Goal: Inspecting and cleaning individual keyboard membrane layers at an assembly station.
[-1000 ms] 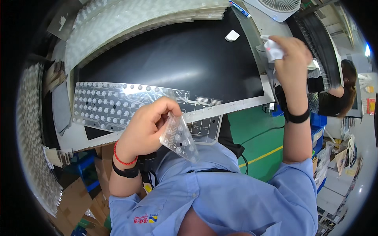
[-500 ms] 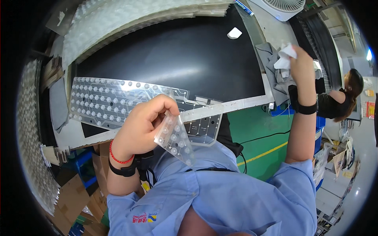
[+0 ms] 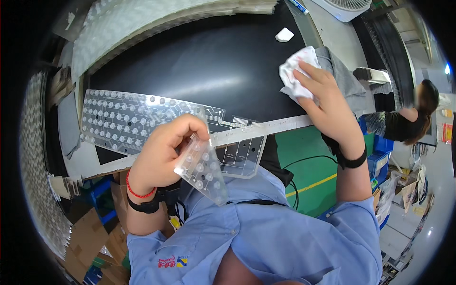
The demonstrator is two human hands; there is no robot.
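Note:
A clear keyboard membrane sheet (image 3: 121, 115), dotted with rows of pale domes and silver traces, lies along the near edge of the black work mat (image 3: 204, 57). My left hand (image 3: 164, 149) is closed on it, pinching a folded-back portion between thumb and fingers. That folded part hangs down toward my shirt, and another part of the sheet juts past the table edge. In my right hand (image 3: 330, 104), a crumpled white cloth (image 3: 293, 76) with pinkish marks is held above the mat's right side, apart from the membrane.
A grey cloth (image 3: 342, 78) lies at the table's right, with a small white block (image 3: 284, 34) on the mat. Stacked membrane sheets (image 3: 142, 23) line the back. A marker (image 3: 299, 6) and a fan (image 3: 344, 7) stand far right. Beyond, a person (image 3: 411, 121) is at work.
My right hand has come left and nearer with the white cloth, from over the grey cloth to the mat's right side. My left hand keeps its pinch on the membrane, nearly still.

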